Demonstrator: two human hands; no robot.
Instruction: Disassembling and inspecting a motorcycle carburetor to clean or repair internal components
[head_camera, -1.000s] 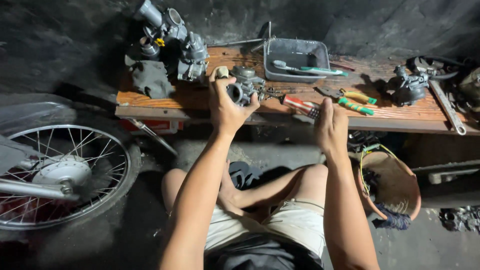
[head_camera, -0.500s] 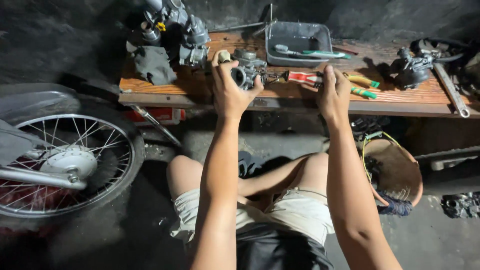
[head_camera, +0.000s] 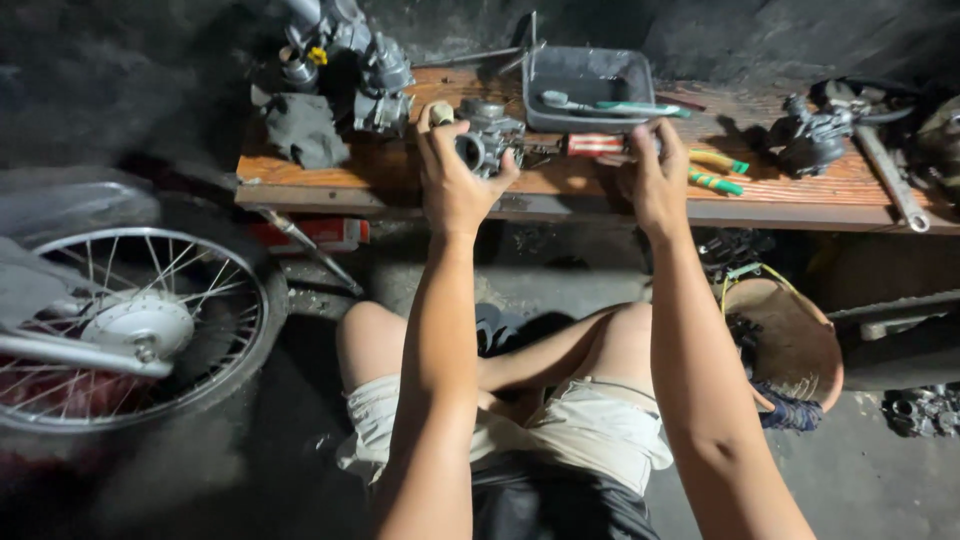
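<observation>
Head view: my left hand (head_camera: 455, 185) has fingers curled round a grey carburetor (head_camera: 487, 135), thumb on its right side, holding it steady on the bench (head_camera: 400, 180) with its round throat facing me, probably so I can see into it. My right hand (head_camera: 655, 180) sits just right of the carburetor, fingers bent over a red-handled screwdriver (head_camera: 597, 145) lying on the bench; fingertips are hidden behind the knuckles, so I cannot tell if they pinch it or only rest on it. Shaft points left toward the carburetor, so the tool looks lined up for a screw there.

Just behind the carburetor: grey tray (head_camera: 585, 85) with a green-handled tool (head_camera: 630, 108) inside, keeps small parts from rolling. Right of my right hand, a green-and-yellow handled tool (head_camera: 715, 172) lies flat. Far right of the carburetor: second carburetor (head_camera: 815, 135) and a long wrench (head_camera: 890, 175). Left of it: engine parts (head_camera: 345, 60) and a grey rag (head_camera: 305, 128).

Below the bench's left end, a flat red-and-white box (head_camera: 320, 232), print too small to read. Further left, a spoked wheel (head_camera: 135, 320). Below right, a woven basket (head_camera: 785, 335).
</observation>
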